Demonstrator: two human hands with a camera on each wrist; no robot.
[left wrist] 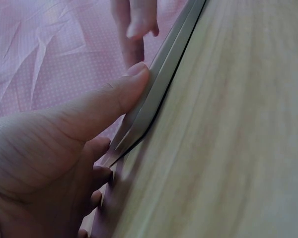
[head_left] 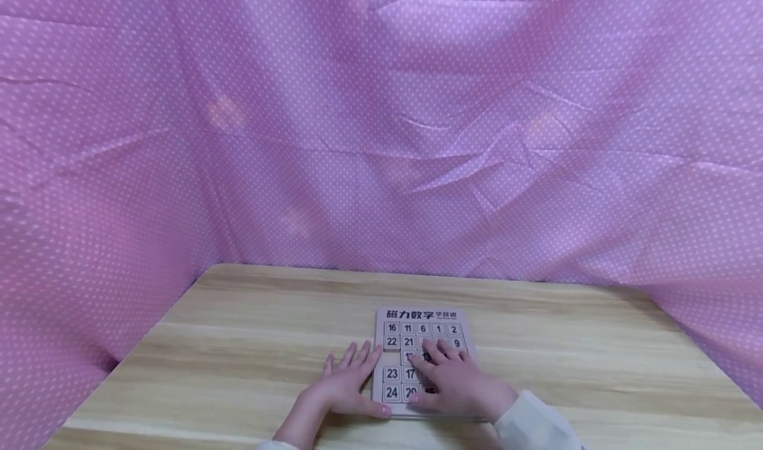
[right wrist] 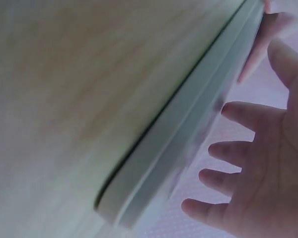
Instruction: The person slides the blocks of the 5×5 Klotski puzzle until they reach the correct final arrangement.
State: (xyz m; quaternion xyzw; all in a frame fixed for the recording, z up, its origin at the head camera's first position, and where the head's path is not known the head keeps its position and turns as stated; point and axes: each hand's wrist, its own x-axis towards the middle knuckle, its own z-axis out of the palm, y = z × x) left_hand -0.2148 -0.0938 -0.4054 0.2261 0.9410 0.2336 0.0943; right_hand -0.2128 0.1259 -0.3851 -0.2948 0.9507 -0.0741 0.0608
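A flat sliding number puzzle (head_left: 378, 334) lies on the table, its numbered tiles in rows under a printed heading. At the left of the third row, a gap shows between tiles 22 (head_left: 391, 341) and 23 (head_left: 391, 374). My left hand (head_left: 346, 387) is at the puzzle's left side, fingers spread along that edge. Its thumb (left wrist: 134, 82) rests at the near left corner. Over the right half of the tiles, my right hand (head_left: 456, 380) is spread with fingers extended, covering several numbers. In the right wrist view, its fingertips (right wrist: 231, 109) are close over the puzzle's face.
The wooden table (head_left: 238, 344) extends to both sides and behind the puzzle. Pink dotted cloth (head_left: 357, 138) hangs along the table's back and both sides. A pale sleeve (head_left: 536, 423) covers the right forearm.
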